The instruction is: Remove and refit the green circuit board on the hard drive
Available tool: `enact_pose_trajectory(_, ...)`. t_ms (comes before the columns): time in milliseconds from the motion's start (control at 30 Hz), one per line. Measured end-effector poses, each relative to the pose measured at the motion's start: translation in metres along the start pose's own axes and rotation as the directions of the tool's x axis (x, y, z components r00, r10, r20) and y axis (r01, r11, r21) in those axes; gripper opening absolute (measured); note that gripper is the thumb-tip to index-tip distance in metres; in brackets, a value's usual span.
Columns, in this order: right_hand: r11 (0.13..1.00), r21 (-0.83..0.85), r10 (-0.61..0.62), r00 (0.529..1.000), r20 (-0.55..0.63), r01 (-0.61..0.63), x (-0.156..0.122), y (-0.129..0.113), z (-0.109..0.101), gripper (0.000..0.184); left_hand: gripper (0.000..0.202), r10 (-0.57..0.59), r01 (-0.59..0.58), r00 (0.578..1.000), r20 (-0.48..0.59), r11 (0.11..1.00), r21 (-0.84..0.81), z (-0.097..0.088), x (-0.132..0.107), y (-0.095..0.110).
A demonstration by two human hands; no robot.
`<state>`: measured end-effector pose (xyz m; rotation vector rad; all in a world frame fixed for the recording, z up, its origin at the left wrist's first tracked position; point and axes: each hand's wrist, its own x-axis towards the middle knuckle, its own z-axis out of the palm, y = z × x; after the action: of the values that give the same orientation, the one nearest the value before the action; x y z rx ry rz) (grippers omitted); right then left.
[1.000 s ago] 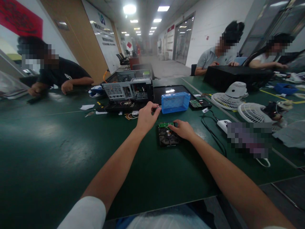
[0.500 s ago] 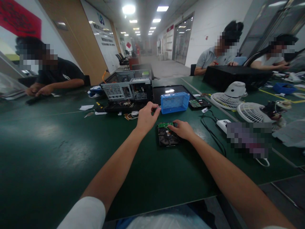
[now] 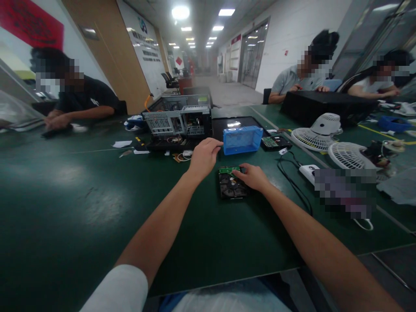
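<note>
A hard drive (image 3: 232,185) lies on the green table in front of me, its green circuit board facing up along the far edge. My right hand (image 3: 255,177) grips the drive's right side, with the thumb over the board and the other fingers at the far corner. My left hand (image 3: 205,157) is raised left of the drive, thumb and fingertips pinched together by the left end of a blue plastic bin (image 3: 243,141). Whatever is in that pinch is too small to make out. The bin stands on its side, its opening towards me.
Behind the bin are an opened computer case (image 3: 177,119) and a dark flat panel (image 3: 238,123). Another drive with a green board (image 3: 276,142) lies right of the bin. White fan parts (image 3: 316,132), a power strip (image 3: 308,172) and black cable sit further right. Co-workers sit across the table.
The view has shifted slightly, moving everything a little to the right. My left hand has turned a little at the bin's left end; my right hand stays on the hard drive.
</note>
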<state>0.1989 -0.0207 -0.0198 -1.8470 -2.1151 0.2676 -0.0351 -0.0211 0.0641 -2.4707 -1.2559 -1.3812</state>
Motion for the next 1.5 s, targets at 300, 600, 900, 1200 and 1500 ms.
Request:
enact_pose_trajectory(300,1.000,0.008,0.005,1.000,0.012,-0.005,-0.001,-0.003,-0.002,0.063,0.015,-0.082,0.084,0.996,0.023,0.990,-0.115,0.006,-0.003,0.003)
enact_pose_trajectory(600,1.000,0.017,0.000,0.999,0.033,0.000,0.001,-0.003,-0.004,0.064,0.011,-0.057,0.055,0.998,-0.021,0.992,-0.110,0.004,-0.001,0.003)
enact_pose_trajectory(900,1.000,0.015,-0.018,1.000,0.013,0.018,0.002,0.002,0.001,0.066,0.017,-0.021,0.021,1.000,-0.005,0.999,-0.026,-0.001,0.001,-0.004)
enact_pose_trajectory(1200,1.000,0.002,-0.019,1.000,0.014,0.019,0.001,-0.001,-0.002,0.063,0.014,-0.097,0.089,0.994,-0.047,0.986,-0.138,0.008,-0.004,0.000)
enact_pose_trajectory(1500,1.000,0.000,-0.023,1.000,0.012,0.023,0.000,-0.001,-0.002,0.063,0.014,-0.078,0.074,0.996,-0.042,0.992,-0.102,0.008,-0.003,-0.002)
